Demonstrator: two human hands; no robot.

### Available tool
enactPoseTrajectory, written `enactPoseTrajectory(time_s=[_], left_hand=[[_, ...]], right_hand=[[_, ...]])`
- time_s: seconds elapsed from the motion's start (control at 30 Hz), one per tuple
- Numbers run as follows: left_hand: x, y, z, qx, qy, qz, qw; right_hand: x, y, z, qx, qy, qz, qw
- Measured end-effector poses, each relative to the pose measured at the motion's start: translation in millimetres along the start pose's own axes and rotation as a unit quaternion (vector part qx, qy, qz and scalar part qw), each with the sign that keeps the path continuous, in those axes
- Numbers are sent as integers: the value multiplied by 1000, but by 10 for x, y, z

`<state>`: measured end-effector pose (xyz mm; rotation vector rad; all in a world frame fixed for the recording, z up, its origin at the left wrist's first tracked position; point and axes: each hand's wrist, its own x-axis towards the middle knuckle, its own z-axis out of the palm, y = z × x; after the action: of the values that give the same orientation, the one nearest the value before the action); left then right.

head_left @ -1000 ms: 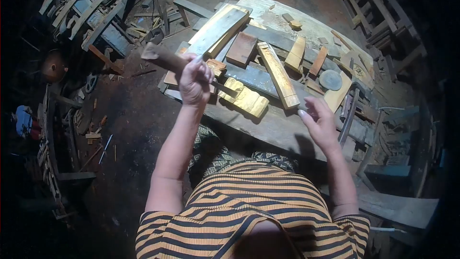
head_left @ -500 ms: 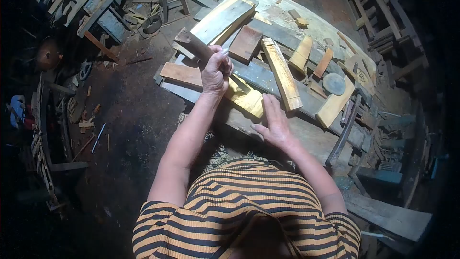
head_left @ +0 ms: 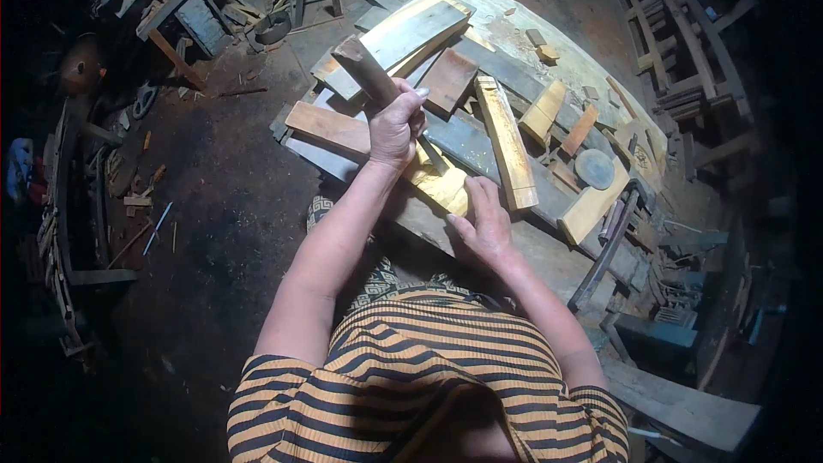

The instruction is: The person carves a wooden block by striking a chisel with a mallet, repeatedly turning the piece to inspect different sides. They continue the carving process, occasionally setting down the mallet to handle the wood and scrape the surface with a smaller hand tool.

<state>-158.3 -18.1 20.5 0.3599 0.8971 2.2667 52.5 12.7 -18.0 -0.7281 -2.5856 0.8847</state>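
Observation:
My left hand [head_left: 397, 130] is closed around the thick brown wooden handle [head_left: 364, 67] of a chisel. The handle rises toward the far left, and the metal blade [head_left: 433, 155] slants down onto a yellow wood block [head_left: 448, 192], whose top looks cut and uneven. At the block's right end lies my right hand [head_left: 487, 221], its fingers over the end and its thumb on the near side, gripping it. The blade's very tip is hard to make out against the wood. Just beyond the block lies a long pale wood bar [head_left: 506, 144].
Wood pieces cover the low workbench [head_left: 557, 244]: a reddish block [head_left: 449, 81], an orange-brown board [head_left: 328, 129] and a large pale plank [head_left: 407, 39]. A round grey disc [head_left: 595, 169] sits to the right, near a dark curved bar [head_left: 607, 249]. Wooden racks [head_left: 677, 43] stand at far right.
My left hand and the chisel have shifted slightly right and nearer to my right hand along the yellow block. My right hand stays at the block's end. The whole view has tilted a little.

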Motion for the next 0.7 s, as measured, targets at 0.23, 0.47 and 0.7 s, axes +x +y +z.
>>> enactPoseTrajectory(time_s=[0.23,0.47,0.7], left_hand=[[3,-7,-42,19,0,19,1000],[-6,6,-93,55,-18,9,998],[-31,44,-75,119,-14,59,991]], right_hand=[[246,216,-559,-112,65,1,992],[600,520,-504,-185,-39,247,950],[883,214,-1095,50,-18,168,984]])
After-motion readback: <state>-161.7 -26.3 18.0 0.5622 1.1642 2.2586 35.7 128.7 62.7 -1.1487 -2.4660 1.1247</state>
